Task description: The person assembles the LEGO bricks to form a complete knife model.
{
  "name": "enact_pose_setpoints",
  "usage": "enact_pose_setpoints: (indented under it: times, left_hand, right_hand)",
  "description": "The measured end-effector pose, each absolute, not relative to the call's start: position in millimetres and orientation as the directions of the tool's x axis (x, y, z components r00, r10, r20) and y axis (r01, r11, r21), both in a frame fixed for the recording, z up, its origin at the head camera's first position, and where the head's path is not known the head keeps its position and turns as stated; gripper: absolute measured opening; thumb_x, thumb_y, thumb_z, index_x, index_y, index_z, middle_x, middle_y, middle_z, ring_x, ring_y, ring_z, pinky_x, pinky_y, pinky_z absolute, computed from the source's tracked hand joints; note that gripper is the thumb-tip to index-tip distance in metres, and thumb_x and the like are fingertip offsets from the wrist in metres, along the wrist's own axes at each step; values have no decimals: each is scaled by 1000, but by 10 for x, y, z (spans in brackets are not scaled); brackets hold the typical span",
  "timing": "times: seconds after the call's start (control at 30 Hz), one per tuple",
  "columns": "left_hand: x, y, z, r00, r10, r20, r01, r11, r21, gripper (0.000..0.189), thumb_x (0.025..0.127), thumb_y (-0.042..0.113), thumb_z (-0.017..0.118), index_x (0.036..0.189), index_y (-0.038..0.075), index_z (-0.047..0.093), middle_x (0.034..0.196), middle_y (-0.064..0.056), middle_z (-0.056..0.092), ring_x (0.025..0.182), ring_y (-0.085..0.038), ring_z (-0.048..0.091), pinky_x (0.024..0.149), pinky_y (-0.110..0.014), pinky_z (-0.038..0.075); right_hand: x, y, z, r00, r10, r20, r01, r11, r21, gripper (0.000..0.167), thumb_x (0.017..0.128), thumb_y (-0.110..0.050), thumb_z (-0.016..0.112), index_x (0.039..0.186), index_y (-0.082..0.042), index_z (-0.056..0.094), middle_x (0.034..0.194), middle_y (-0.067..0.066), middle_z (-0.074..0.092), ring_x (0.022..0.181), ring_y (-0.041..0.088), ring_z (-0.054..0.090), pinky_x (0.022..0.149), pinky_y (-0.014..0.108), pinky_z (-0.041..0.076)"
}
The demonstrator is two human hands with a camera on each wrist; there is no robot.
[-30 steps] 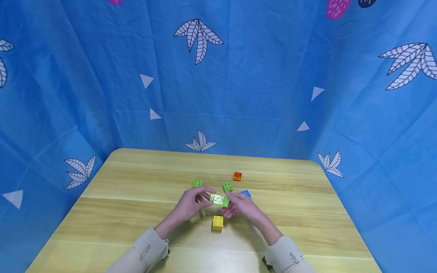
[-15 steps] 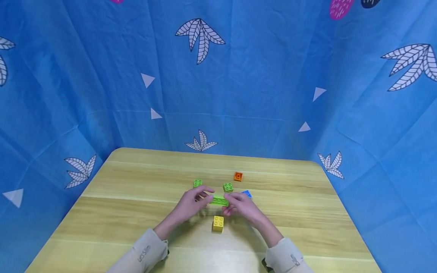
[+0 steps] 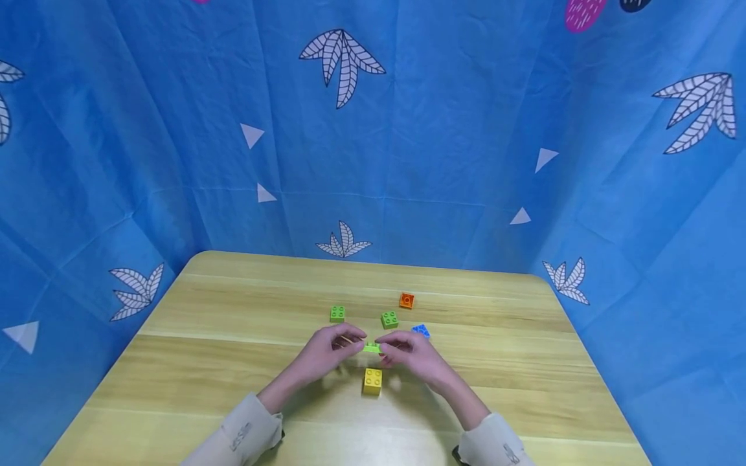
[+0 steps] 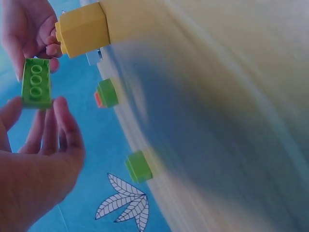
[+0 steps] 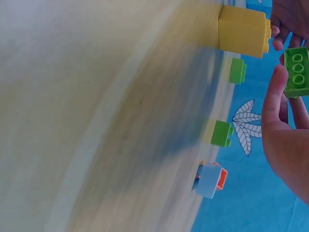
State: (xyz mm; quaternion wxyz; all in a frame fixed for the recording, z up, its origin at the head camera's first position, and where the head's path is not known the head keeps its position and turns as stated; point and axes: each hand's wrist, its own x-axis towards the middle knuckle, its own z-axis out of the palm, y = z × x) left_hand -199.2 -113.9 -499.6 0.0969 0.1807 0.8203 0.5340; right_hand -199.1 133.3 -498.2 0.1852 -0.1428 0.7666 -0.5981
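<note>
In the head view both hands meet above the table over a long green toy building brick (image 3: 372, 348). My left hand (image 3: 326, 349) pinches its left end between thumb and fingers. My right hand (image 3: 415, 357) pinches the right end, its fingers covering part of the brick. Seen from the left wrist, the hollow underside of the green brick (image 4: 36, 92) shows three round tubes, while studs show along its top in the head view. Closer to the body than the hands, a yellow brick (image 3: 372, 382) stands on the table with studs up.
Beyond the hands lie two small green bricks, a left one (image 3: 337, 314) and a middle one (image 3: 389, 320). An orange brick (image 3: 406, 301) lies hollow side up farther back. A blue brick (image 3: 421, 331) sits just past the right hand. A blue patterned curtain (image 3: 373, 162) surrounds the wooden table (image 3: 233, 310).
The long green brick has been turned over in the hands: its hollow underside faced the head camera before, and now its side and studs do. The bricks on the table stay put.
</note>
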Motion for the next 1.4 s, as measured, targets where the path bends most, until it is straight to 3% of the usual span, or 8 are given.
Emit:
enact_pose_setpoints:
  times: [0.17,0.4,0.77,1.07,1.4]
  left_hand:
    - [-1959,-1163,-5001,-899,437,20,196,363,911,36,97,26,73,127,7,68,120,-5,72,103,-17,67,88,-24,57]
    - [-1920,-1183,-5013,-873,487,3,219,388,895,40,91,22,79,128,14,68,119,2,71,103,-14,67,90,-24,57]
    - [-1878,-1168,-5093,-842,540,-18,235,396,888,38,89,17,81,125,18,72,118,7,72,102,-11,66,92,-22,57]
    - [-1864,-1133,-5113,-828,559,-43,239,420,876,38,91,13,79,128,17,72,121,4,72,101,-7,65,90,-21,58]
    - [-1845,-1113,-5082,-815,576,-68,229,427,875,36,92,13,78,128,15,72,108,5,71,99,-14,66,86,-21,58]
  right_hand:
    - [-1939,1367,-4982,-887,-445,-126,-9,288,-957,34,97,-21,73,127,-6,69,112,22,72,96,34,73,87,34,62]
    - [-1866,1380,-5014,-886,-449,-118,-51,348,-936,34,92,-17,79,124,-9,71,115,9,71,93,19,69,81,27,61]
    - [-1753,1338,-5013,-883,-454,-123,-54,356,-933,34,88,-11,81,120,-7,71,109,10,73,84,18,69,73,24,60]
    - [-1725,1330,-5007,-882,-458,-115,-75,378,-923,35,87,-9,82,120,-7,71,110,12,72,80,13,67,70,23,58]
    - [-1709,1354,-5032,-879,-461,-121,-82,397,-914,34,88,-12,81,120,-8,71,116,9,72,82,15,69,71,24,59]
